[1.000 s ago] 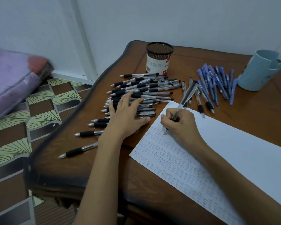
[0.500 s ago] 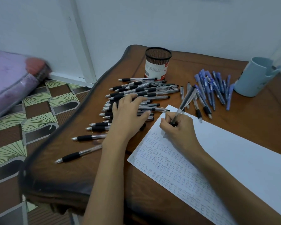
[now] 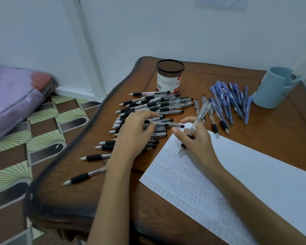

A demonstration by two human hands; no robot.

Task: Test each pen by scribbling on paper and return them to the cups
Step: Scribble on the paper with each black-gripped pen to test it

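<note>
A heap of black-grip clear pens [image 3: 154,105] lies on the wooden table in front of a black mesh cup [image 3: 170,75]. My left hand [image 3: 134,133] rests on the heap and pinches one clear pen [image 3: 166,124] between thumb and fingers. My right hand [image 3: 196,142] holds a clear pen [image 3: 200,114] between its fingers, tip down just over the white paper [image 3: 254,174], with thumb and index finger stretched toward the left hand's pen. Rows of blue scribbles cover the paper's left part.
Several blue pens [image 3: 231,99] lie fanned beside a light blue cup [image 3: 274,87] at the far right. A few clear pens [image 3: 214,122] lie between the heaps. The table's curved left edge [image 3: 81,131] drops to patterned floor; a purple mattress [image 3: 12,92] lies left.
My left hand has closed its fingers on one pen from the heap and drawn it toward the right. My right hand has stopped writing and opened thumb and index finger toward it.
</note>
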